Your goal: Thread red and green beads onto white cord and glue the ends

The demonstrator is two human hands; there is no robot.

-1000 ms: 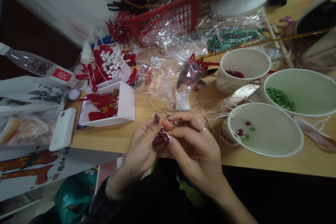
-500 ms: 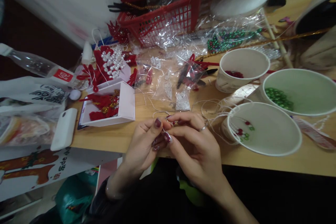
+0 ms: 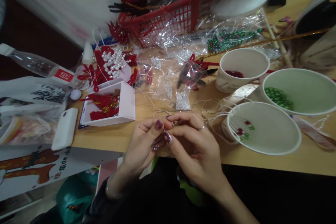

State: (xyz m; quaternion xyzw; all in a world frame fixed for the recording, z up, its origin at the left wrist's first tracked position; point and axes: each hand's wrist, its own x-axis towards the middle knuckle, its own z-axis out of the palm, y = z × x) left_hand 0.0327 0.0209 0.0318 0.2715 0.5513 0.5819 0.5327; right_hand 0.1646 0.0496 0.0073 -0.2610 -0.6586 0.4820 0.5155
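Note:
My left hand and my right hand meet at the table's front edge, fingertips almost touching. Both are closed in a pinch around a short bit of thin white string; most of it is hidden by the fingers. To the right, a paper cup has white cords hanging over its rim, with red and green beads on their ends inside. Just beyond my fingers lies a small bag of tiny silvery beads.
Cups of red beads and green beads stand at the right. A white box with red and gold pieces sits left, near a white phone-like device and a plastic bottle. A red basket and plastic bags lie behind.
Almost nothing differs. My hands stay together in the same pinch, with only a slight shift of the fingers and of the view.

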